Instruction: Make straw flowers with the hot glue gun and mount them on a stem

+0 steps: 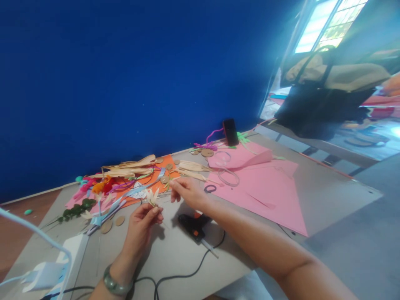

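Note:
My left hand (142,223) is closed in a pinch on a small pale flower made of dried leaf strips (152,196), held just above the grey table (328,187). My right hand (187,191) reaches over the table beyond it, fingers curled, tips near a small leaf piece by the orange paper (162,164); what they hold is too small to make out. A black glue gun (193,225) lies on the table under my right forearm, its cord trailing toward me.
Dried leaf strips (131,166), cardboard discs, ribbons, pompoms (93,185) and green leaves (76,210) litter the left. Pink paper sheets (265,187) cover the right, with clear rings and a black phone (230,131) by the blue wall. A white charger and cable sit lower left.

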The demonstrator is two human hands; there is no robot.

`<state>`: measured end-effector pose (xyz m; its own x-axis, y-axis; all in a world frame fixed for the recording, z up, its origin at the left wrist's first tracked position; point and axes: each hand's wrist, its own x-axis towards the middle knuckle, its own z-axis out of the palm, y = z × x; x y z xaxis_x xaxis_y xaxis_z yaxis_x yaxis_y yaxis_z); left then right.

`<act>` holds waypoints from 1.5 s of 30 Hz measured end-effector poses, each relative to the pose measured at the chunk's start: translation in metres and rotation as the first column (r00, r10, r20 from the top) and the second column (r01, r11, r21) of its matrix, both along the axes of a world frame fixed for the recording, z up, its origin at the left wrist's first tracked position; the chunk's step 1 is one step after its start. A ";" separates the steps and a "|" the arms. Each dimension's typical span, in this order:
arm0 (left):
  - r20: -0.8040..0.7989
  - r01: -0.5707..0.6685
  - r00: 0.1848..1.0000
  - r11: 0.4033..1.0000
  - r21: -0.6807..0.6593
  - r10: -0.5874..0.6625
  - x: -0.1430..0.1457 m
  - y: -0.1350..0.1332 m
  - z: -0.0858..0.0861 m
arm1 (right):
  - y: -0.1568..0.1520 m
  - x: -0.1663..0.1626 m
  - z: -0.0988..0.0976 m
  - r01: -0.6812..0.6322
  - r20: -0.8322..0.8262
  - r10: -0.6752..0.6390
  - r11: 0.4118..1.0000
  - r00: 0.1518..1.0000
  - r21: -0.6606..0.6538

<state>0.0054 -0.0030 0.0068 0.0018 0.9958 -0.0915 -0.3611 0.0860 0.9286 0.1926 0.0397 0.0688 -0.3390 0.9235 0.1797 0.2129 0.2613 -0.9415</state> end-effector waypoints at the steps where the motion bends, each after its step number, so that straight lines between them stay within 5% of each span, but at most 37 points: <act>1: 0.011 -0.001 1.000 1.000 0.002 0.001 0.000 0.000 -0.001 | 0.000 0.007 0.007 -0.038 0.119 0.033 0.999 0.992 0.038; 3: 0.036 -0.001 0.999 1.000 0.005 0.001 0.000 0.002 -0.003 | -0.003 0.023 0.023 -0.126 0.438 0.063 0.985 0.897 0.117; 6: 0.055 0.007 0.998 1.000 0.005 -0.008 0.000 0.003 -0.004 | -0.010 0.045 0.040 -0.264 0.765 0.101 0.960 0.637 0.093; 9: 0.076 -0.003 0.997 1.000 -0.012 0.004 0.000 0.005 -0.004 | -0.020 0.053 0.038 -0.373 0.898 0.186 0.928 0.399 -0.026; 12: 0.098 -0.019 0.995 0.999 -0.039 0.022 0.001 0.005 -0.003 | -0.028 0.053 0.020 -0.459 0.943 0.207 0.886 0.259 -0.069; 16: 0.112 -0.009 0.994 0.999 -0.052 0.015 0.002 0.006 -0.005 | -0.033 0.055 -0.007 -0.503 0.935 0.115 0.861 0.335 0.075; 21: 0.107 -0.005 0.994 0.998 -0.060 0.012 0.003 0.006 -0.006 | -0.034 0.060 -0.019 -0.495 0.901 0.131 0.863 0.415 0.103; 30: 0.097 0.013 0.995 0.998 -0.064 -0.007 0.004 0.006 -0.005 | -0.035 0.067 0.011 -0.402 0.605 0.318 0.916 0.729 0.003; 34: 0.087 0.021 0.996 0.999 -0.042 -0.017 0.004 0.007 -0.008 | -0.036 0.053 0.026 -0.266 0.462 0.211 0.962 0.862 0.055; 45: 0.101 0.003 0.995 0.998 -0.055 0.003 0.005 0.009 -0.011 | -0.037 0.017 0.023 -0.116 0.453 0.074 0.991 0.888 0.065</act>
